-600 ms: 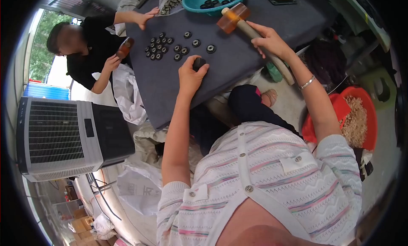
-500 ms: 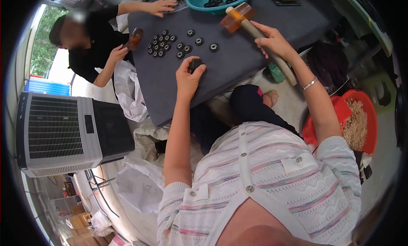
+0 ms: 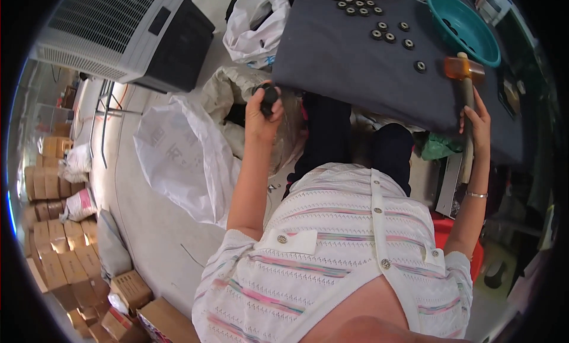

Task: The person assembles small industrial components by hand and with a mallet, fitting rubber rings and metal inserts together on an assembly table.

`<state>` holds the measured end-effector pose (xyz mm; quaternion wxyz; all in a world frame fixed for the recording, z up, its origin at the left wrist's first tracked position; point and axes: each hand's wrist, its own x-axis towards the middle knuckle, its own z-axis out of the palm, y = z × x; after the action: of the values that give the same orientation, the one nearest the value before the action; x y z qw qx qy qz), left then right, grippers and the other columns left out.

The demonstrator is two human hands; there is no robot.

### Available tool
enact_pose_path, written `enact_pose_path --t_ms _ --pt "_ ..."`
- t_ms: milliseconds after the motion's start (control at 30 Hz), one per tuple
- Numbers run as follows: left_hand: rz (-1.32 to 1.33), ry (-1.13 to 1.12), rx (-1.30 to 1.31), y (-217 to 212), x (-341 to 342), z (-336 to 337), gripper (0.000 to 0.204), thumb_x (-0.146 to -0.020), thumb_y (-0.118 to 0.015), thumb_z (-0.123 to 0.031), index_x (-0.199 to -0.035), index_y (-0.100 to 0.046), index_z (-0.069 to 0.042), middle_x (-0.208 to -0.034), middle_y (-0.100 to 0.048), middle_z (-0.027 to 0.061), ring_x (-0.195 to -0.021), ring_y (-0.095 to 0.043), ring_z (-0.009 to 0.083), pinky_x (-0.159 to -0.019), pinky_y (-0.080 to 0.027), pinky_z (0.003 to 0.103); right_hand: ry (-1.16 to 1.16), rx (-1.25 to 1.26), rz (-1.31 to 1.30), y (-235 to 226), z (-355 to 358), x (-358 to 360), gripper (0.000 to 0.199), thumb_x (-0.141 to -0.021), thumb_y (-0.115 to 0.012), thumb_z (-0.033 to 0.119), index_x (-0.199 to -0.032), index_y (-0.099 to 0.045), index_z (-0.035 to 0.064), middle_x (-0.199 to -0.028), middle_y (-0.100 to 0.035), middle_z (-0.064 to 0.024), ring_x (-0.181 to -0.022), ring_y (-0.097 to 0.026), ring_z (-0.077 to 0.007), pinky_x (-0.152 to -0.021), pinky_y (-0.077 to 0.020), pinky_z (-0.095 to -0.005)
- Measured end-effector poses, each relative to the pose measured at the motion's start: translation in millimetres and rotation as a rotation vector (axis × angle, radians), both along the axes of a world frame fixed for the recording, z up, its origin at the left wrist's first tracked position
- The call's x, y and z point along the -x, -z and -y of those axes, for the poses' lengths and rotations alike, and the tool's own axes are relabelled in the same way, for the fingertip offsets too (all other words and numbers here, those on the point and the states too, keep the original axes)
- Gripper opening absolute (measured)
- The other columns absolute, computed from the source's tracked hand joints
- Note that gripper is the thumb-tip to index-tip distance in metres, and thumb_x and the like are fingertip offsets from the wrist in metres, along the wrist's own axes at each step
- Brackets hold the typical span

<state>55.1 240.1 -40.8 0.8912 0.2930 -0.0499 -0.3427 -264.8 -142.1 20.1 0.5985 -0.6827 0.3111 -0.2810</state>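
At the far left, stacked brown cardboard boxes (image 3: 62,248) stand beyond the grey-and-black air cooler (image 3: 178,55). Nearer you, a crumpled white plastic sack (image 3: 178,159) lies beside a rumpled beige fabric sack (image 3: 222,103).

Your left hand (image 3: 262,120) is over that beige sack, just beside the corner of the counter with the dark grey cover (image 3: 355,73). Its fingers are clamped on a black rounded piece (image 3: 268,98); whether they hold more than one, you cannot tell from here.

To the right, small black round wheels with pale metal centres (image 3: 363,12) lie loosely grouped towards the far side of the counter, and a lone one sits nearer the mallet with an amber block head and pale wooden handle (image 3: 467,94). Your right hand (image 3: 476,126) has its fingers curled round that handle. Beyond the mallet, a wide teal plastic bowl (image 3: 472,24) holds a few dark pieces.

The step in hand looks like handling the piece off the counter, the mallet kept ready in your right hand. From here, moving calls for a firm left grasp and a mallet head kept clear of the lone wheel and the bowl.
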Motion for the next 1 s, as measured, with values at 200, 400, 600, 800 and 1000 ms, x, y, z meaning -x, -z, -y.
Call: enact_pose_path --t_ms 200,400,600,800,1000 --pt "-0.478 -0.550 -0.365 99 -66 -83 0.050 -0.085 -0.060 -0.033 -0.125 -0.043 -0.008 -0.112 -0.051 0.0186 -0.093 -0.054 0.0338 -0.071 -0.052 0.042 -0.075 0.015 -0.067 -1 -1 -13 0.058 -0.083 -0.053 0.003 -0.139 -0.038 0.0117 -0.073 -0.055 -0.0052 -0.052 -0.052 -0.0096 -0.042 -0.0456 -0.0221" --pt "-0.213 -0.492 -0.715 103 -70 -58 0.067 -0.081 -0.060 -0.041 -0.136 -0.034 -0.015 -0.141 -0.030 0.0136 -0.127 -0.027 0.0407 -0.093 -0.032 0.060 0.089 0.101 -0.017 -3 -12 6 0.062 -0.081 -0.055 0.004 -0.139 -0.039 0.0149 -0.073 -0.057 -0.0045 -0.051 -0.053 -0.0100 -0.042 -0.0444 -0.0225" --pt "0.088 -0.662 -0.772 37 -55 -30 0.047 -0.088 -0.056 -0.022 -0.130 -0.043 -0.006 -0.126 -0.048 0.0131 -0.120 -0.043 0.0267 -0.093 -0.040 0.039 0.259 -0.007 0.204 9 -25 22 0.066 -0.082 -0.057 0.005 -0.142 -0.032 0.0144 -0.074 -0.056 -0.0048 -0.052 -0.053 -0.0112 -0.042 -0.0445 -0.0236" --pt "0.950 -0.651 -0.677 -1 -42 49 0.032 -0.087 -0.055 -0.005 -0.119 -0.053 0.000 -0.123 -0.053 0.0105 -0.110 -0.052 0.0190 -0.092 -0.041 0.030 0.518 -0.068 0.089 0 16 32 0.055 -0.079 -0.059 0.005 -0.130 -0.040 0.0043 -0.066 -0.052 -0.0049 -0.047 -0.053 -0.0136 -0.041 -0.0456 -0.0284" --pt "1.623 -0.251 -0.629 -57 14 169 0.036 -0.085 -0.058 -0.014 -0.120 -0.055 -0.004 -0.125 -0.052 0.0161 -0.115 -0.051 0.0286 -0.096 -0.040 0.033 0.569 0.220 -0.217 20 79 32 0.048 -0.076 -0.059 0.016 -0.120 -0.048 -0.0012 -0.080 -0.061 -0.0131 -0.065 -0.062 -0.0266 -0.060 -0.0508 -0.0382"
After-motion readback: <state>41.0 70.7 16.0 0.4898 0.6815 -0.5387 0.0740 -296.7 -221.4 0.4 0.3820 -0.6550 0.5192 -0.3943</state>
